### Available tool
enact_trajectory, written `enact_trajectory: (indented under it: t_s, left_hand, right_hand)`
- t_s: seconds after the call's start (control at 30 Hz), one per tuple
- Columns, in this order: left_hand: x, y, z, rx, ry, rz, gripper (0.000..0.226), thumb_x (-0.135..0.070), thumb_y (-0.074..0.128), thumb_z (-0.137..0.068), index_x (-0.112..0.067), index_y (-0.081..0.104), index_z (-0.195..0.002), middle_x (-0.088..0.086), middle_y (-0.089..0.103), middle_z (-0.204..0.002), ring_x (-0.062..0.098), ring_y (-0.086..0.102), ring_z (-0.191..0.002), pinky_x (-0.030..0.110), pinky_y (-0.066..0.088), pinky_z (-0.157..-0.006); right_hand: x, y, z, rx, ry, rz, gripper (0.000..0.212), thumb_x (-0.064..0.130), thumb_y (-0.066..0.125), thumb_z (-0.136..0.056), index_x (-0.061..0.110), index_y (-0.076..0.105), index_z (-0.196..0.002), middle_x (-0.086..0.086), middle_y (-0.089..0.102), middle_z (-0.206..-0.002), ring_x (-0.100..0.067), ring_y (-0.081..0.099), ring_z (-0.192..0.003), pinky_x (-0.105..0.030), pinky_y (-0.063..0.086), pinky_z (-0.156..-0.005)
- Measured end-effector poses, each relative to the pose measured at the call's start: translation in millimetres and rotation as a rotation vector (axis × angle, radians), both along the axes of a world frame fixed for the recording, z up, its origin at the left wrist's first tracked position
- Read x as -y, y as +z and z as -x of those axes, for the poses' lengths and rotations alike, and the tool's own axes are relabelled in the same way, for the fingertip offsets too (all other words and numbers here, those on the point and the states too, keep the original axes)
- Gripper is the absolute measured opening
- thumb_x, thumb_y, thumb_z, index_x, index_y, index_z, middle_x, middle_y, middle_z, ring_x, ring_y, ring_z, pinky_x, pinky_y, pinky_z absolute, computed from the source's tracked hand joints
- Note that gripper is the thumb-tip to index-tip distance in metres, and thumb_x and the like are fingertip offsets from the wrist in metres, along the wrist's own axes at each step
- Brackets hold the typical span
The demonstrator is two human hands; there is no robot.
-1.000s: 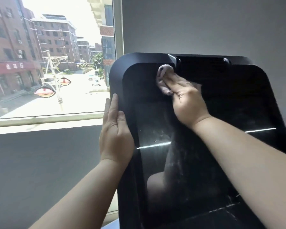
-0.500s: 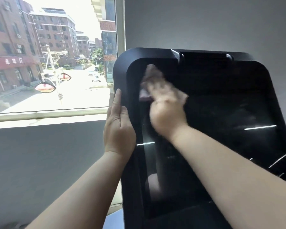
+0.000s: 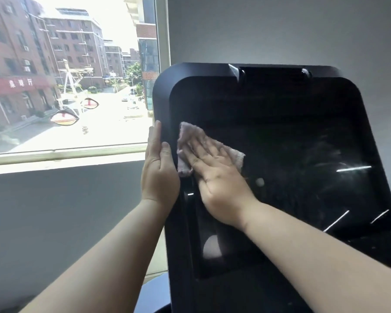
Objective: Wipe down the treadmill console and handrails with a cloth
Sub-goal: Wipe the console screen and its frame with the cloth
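The pale cloth (image 3: 209, 150) lay flat against the left part of the black treadmill console (image 3: 280, 136), pressed there under the straight, spread fingers of the right hand (image 3: 217, 177). The left hand (image 3: 159, 170) rested with fingers extended along the console's left edge, beside a window (image 3: 72, 86).

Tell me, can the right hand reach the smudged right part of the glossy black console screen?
Probably yes. The right hand presses the pale pink cloth flat on the left of the glossy black console screen; nothing stands between it and the smudges.
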State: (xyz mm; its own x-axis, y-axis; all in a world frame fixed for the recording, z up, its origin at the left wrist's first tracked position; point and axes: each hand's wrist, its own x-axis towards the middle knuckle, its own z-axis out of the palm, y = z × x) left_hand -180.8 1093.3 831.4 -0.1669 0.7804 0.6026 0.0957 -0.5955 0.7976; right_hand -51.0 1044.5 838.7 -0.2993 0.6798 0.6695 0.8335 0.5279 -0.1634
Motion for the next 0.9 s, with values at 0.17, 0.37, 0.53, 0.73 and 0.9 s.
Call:
enact_trajectory:
  t_s: [0.17,0.37,0.53,0.73,0.9]
  left_hand:
    - [8,-17,2,-0.03,-0.041,0.015,0.051,-0.037,0.027,-0.097,-0.04,0.025,-0.148,-0.033,0.027,-0.145,-0.018,0.023,-0.132,0.003,0.017,-0.106]
    - [11,-28,5,0.059,-0.121,0.073,0.044,-0.044,0.03,-0.093,-0.071,0.027,-0.128,-0.018,0.038,-0.148,-0.001,0.033,-0.136,0.025,0.024,-0.114]
    - [11,-32,7,0.026,-0.079,0.06,0.05,-0.044,0.028,-0.095,-0.046,0.026,-0.145,-0.048,0.03,-0.132,-0.024,0.027,-0.125,-0.001,0.02,-0.1]
    - [13,-37,7,0.024,-0.01,0.079,0.051,-0.042,0.026,-0.096,-0.038,0.03,-0.147,-0.024,0.034,-0.145,-0.011,0.031,-0.129,-0.005,0.021,-0.094]
    - [15,-33,7,0.045,-0.056,0.095,0.052,-0.038,0.024,-0.1,-0.025,0.024,-0.15,-0.015,0.026,-0.152,-0.004,0.023,-0.138,0.01,0.017,-0.111]
  right_hand:
    - [-8,19,-62,-0.089,-0.16,0.072,0.057,-0.002,0.04,-0.095,0.017,0.034,-0.148,0.0,0.018,-0.158,-0.015,0.008,-0.148,-0.033,0.002,-0.12]
    - [6,-16,24,-0.215,-0.128,-0.001,0.06,0.011,0.038,-0.093,0.027,0.027,-0.15,0.013,0.005,-0.157,-0.007,-0.002,-0.147,-0.026,-0.011,-0.117]
    - [9,3,-42,0.037,-0.036,0.072,0.055,0.009,0.041,-0.097,0.027,0.032,-0.148,0.009,0.019,-0.158,-0.002,0.004,-0.145,-0.026,-0.004,-0.118]
    - [8,-6,-29,-0.278,-0.336,0.077,0.065,0.004,0.034,-0.093,0.023,0.017,-0.153,0.004,0.001,-0.161,-0.014,-0.008,-0.148,-0.035,-0.008,-0.119]
    - [34,-33,5,0.043,0.04,0.088,0.064,0.01,0.041,-0.094,0.024,0.018,-0.152,0.011,0.002,-0.159,-0.005,-0.009,-0.146,-0.026,-0.012,-0.117]
